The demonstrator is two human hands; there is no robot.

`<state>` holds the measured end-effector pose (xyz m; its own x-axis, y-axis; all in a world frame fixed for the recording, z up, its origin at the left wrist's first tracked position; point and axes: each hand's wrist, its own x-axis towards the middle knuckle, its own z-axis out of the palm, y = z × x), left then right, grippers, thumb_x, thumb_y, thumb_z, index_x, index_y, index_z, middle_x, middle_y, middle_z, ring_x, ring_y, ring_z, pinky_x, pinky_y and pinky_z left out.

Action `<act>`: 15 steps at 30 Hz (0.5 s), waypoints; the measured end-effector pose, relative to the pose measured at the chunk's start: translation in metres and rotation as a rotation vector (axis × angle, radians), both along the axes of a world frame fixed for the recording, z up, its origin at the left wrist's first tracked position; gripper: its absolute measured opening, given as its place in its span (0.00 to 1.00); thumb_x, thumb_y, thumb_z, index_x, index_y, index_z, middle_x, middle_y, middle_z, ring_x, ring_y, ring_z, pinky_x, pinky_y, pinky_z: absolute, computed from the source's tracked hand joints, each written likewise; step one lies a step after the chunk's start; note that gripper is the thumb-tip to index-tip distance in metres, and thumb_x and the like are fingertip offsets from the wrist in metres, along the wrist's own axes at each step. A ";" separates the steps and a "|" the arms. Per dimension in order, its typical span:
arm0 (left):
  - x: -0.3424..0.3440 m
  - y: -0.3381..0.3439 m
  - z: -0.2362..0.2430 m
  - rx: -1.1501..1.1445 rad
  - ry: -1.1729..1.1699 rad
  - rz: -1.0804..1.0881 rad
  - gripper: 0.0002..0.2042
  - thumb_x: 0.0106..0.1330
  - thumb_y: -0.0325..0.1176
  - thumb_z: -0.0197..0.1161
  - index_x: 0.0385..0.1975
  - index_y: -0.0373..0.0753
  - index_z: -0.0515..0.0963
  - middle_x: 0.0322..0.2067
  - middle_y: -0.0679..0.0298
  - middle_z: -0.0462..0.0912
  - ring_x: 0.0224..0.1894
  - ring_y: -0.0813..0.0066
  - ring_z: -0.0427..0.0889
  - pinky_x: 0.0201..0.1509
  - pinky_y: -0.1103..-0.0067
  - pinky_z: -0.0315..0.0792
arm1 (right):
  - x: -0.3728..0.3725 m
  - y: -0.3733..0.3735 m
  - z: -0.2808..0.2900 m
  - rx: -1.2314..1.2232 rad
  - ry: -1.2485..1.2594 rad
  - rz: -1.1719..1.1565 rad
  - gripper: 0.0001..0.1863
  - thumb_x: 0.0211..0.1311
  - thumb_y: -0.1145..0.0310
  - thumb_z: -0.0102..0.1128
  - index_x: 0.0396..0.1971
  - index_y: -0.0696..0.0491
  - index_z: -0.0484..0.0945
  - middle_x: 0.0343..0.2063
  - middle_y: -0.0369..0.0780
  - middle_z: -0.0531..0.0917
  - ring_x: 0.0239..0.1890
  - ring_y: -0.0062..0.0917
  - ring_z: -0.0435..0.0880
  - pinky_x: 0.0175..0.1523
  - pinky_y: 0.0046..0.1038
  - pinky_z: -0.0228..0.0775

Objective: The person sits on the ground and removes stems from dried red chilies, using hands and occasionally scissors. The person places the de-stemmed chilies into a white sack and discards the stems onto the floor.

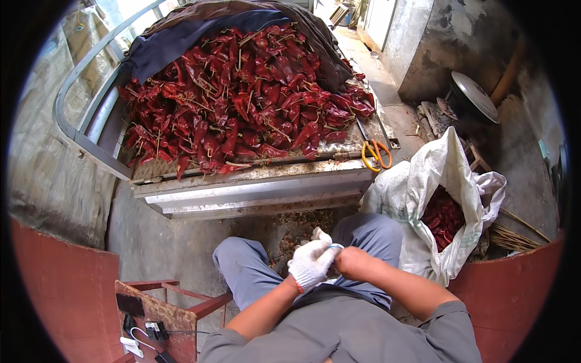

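Note:
My left hand point(310, 264) wears a white knitted glove with an orange-red cuff edge, and its fingers are closed over my lap. They grip a second white glove point(321, 235), whose blue-edged opening lies against my right hand. The bare right hand point(352, 262) meets it from the right; its fingers are hidden, partly in or behind the glove, so I cannot tell their shape. Beyond my knees, a big heap of dried red chillies point(242, 97) covers a flat metal cart bed point(254, 189). Scissors point(376, 155) with orange and yellow handles lie on the cart's near right corner.
An open white woven sack point(399, 187) holding red chillies stands by my right knee. Dark cloth point(200, 39) covers the heap's far side. At lower left, a worn wooden stool point(175, 314) carries chargers and cables. A round metal lid point(475, 95) sits far right. Debris point(287, 233) litters the floor between my legs.

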<state>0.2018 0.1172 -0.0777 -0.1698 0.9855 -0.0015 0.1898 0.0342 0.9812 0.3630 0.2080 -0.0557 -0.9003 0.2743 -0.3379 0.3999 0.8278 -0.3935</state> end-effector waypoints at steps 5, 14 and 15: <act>-0.012 0.010 0.019 0.019 0.384 -0.167 0.13 0.71 0.41 0.65 0.36 0.36 0.83 0.30 0.48 0.85 0.34 0.45 0.85 0.39 0.61 0.76 | -0.041 0.030 0.011 -0.866 0.633 -0.597 0.19 0.62 0.72 0.69 0.54 0.55 0.85 0.49 0.44 0.90 0.48 0.33 0.91 0.55 0.35 0.83; -0.007 -0.004 0.024 0.252 0.369 -0.137 0.14 0.70 0.42 0.67 0.27 0.39 0.79 0.26 0.51 0.80 0.32 0.44 0.81 0.37 0.60 0.74 | -0.052 0.015 -0.039 -1.312 0.868 -0.879 0.19 0.79 0.66 0.53 0.56 0.65 0.80 0.51 0.48 0.88 0.50 0.35 0.89 0.56 0.35 0.83; -0.004 -0.004 0.019 0.260 0.361 -0.106 0.14 0.70 0.41 0.67 0.27 0.39 0.79 0.26 0.51 0.80 0.33 0.44 0.81 0.38 0.60 0.75 | -0.053 0.011 -0.032 -1.236 0.780 -0.938 0.20 0.80 0.65 0.51 0.56 0.65 0.80 0.50 0.48 0.87 0.49 0.35 0.89 0.55 0.35 0.83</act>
